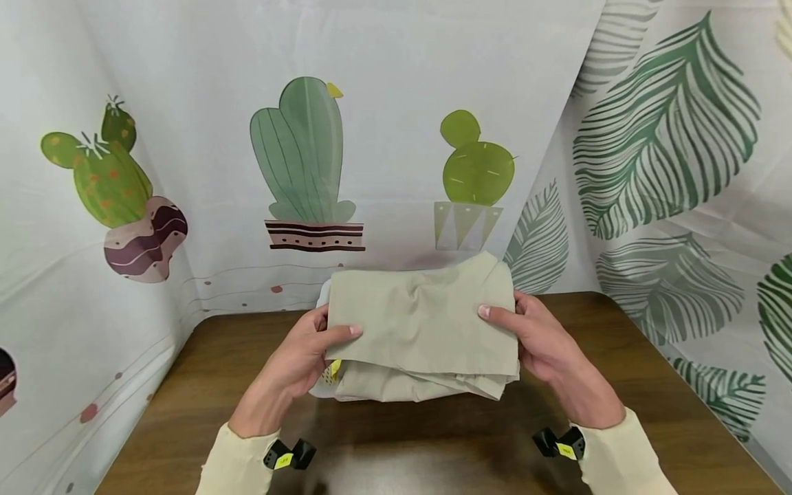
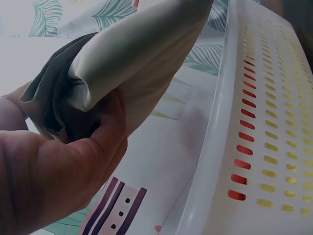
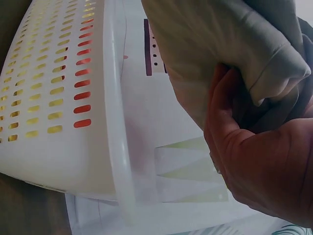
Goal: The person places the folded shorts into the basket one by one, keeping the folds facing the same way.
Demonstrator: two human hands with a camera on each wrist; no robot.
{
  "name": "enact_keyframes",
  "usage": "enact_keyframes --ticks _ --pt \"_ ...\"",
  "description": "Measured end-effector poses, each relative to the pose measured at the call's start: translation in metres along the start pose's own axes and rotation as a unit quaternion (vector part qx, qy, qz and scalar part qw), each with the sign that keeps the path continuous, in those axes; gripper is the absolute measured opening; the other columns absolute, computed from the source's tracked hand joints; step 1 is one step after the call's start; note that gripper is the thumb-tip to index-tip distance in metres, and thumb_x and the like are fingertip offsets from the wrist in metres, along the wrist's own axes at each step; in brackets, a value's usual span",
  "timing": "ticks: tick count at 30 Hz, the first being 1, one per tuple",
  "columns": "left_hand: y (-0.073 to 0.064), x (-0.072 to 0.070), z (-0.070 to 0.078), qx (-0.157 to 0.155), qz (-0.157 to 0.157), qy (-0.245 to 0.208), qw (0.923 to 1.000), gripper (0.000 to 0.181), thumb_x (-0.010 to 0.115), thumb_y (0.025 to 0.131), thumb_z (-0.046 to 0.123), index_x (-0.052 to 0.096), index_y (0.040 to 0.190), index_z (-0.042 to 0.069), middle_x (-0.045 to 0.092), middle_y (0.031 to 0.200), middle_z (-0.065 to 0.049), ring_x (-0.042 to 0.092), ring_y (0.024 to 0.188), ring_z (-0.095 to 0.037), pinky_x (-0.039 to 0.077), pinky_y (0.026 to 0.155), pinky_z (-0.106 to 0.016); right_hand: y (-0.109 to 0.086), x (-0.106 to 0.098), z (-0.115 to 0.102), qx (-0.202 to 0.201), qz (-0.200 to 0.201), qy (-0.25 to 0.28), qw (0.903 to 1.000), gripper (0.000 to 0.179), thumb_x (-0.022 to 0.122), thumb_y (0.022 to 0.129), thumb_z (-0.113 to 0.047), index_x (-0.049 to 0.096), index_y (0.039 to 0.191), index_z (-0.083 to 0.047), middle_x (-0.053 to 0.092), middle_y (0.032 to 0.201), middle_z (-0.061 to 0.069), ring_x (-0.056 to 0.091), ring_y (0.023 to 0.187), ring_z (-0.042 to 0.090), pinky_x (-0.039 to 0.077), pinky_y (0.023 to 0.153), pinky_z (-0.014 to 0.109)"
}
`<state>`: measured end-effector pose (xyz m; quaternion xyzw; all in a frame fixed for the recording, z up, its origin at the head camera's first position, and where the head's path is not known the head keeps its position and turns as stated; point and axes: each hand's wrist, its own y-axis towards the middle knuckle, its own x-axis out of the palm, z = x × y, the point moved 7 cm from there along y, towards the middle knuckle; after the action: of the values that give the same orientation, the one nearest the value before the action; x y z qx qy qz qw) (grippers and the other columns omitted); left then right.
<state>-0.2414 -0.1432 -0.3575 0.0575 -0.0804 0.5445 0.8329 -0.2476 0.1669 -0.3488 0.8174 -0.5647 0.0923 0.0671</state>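
Observation:
A folded beige piece of clothing (image 1: 421, 316) is stretched level between both hands, its layers hanging below the front edge. The left hand (image 1: 303, 354) grips its left end, thumb on top and fingers underneath. At the opposite end, the right hand (image 1: 547, 337) holds it the same way. Both wrist views show curled fingers around the thick folded layers of cloth. Below and behind the cloth stands a white slotted plastic basket (image 2: 208, 147), mostly hidden in the head view. Yellow and red things (image 3: 83, 78) show through its slots; their kind is unclear.
The basket stands on a brown wooden table (image 1: 402, 447). A white curtain (image 1: 396, 41) printed with cacti hangs right behind the table's far edge. Leaf-printed cloth (image 1: 680, 172) closes off the right side. A small black device (image 1: 291, 455) sits at each wrist.

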Motion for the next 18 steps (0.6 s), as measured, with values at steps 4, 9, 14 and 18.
enact_keyframes --ticks 4,9,14,18 --pt "0.004 -0.002 -0.001 0.003 0.003 0.000 1.0000 0.048 0.068 0.101 0.005 0.047 0.143 -0.002 0.067 0.125 -0.010 0.072 0.111 -0.022 0.062 0.090 -0.043 0.003 -0.001 0.000 -0.003 0.006 0.001 1.0000 0.038 0.062 0.106 -0.008 0.041 0.137 0.000 0.073 0.112 0.007 0.077 0.097 0.024 0.065 0.080 0.042" --pt "0.008 -0.004 0.000 0.010 0.009 0.004 0.9999 0.048 0.068 0.100 0.005 0.047 0.143 -0.002 0.067 0.125 -0.009 0.073 0.111 -0.022 0.062 0.089 -0.041 0.008 -0.001 0.001 -0.006 0.006 0.003 1.0000 0.040 0.062 0.106 -0.008 0.040 0.139 -0.001 0.071 0.114 0.008 0.077 0.099 0.024 0.064 0.081 0.042" --pt "0.011 -0.005 0.001 0.013 0.009 0.007 0.9998 0.047 0.067 0.100 0.004 0.047 0.142 -0.003 0.067 0.125 -0.009 0.071 0.113 -0.022 0.061 0.091 -0.039 0.013 -0.003 0.004 -0.004 0.008 -0.001 1.0000 0.041 0.063 0.105 -0.007 0.040 0.139 -0.001 0.070 0.115 0.007 0.076 0.100 0.022 0.064 0.082 0.040" --pt "0.014 -0.007 -0.001 0.011 0.019 0.014 0.9997 0.047 0.067 0.100 0.003 0.047 0.143 -0.002 0.065 0.127 -0.009 0.068 0.116 -0.022 0.058 0.094 -0.038 0.018 -0.005 0.007 0.000 0.018 -0.006 0.9998 0.043 0.064 0.105 -0.008 0.040 0.140 -0.002 0.068 0.118 0.006 0.075 0.102 0.021 0.064 0.084 0.039"
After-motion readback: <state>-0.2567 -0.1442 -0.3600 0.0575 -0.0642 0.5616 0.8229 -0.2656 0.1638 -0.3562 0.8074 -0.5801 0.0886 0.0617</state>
